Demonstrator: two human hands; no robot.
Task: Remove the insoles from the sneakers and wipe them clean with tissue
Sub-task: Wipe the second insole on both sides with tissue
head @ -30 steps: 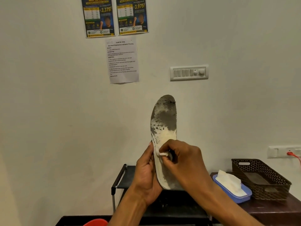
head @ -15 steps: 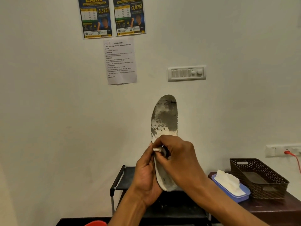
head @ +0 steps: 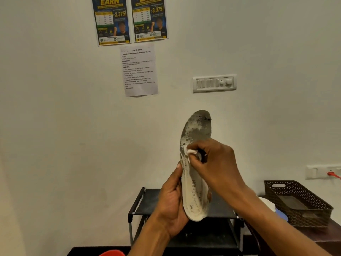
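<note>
Insole [head: 196,130], off-white foam, flat and elongated, toe end up: held upright in the air before the pale wall [head: 73,145], above the rack.

Left hand [head: 171,206]: wrapped round the heel end, thumb along the edge.

Right hand [head: 215,159]: fingers curled on a small wad of white tissue [head: 191,151], pressed to the insole's middle.

Step in hand, by judgement: wiping. Done well, the left hand braces the flexible foam from behind while the wad works toward the toe, where grey grime lies thickest (a fresh face of tissue would likely help). Heel zone paler, with printed lettering.

Below: black metal-and-fabric shoe rack [head: 149,202].

Right: brown perforated plastic basket [head: 302,209] on a dark wooden surface [head: 330,234].
</note>
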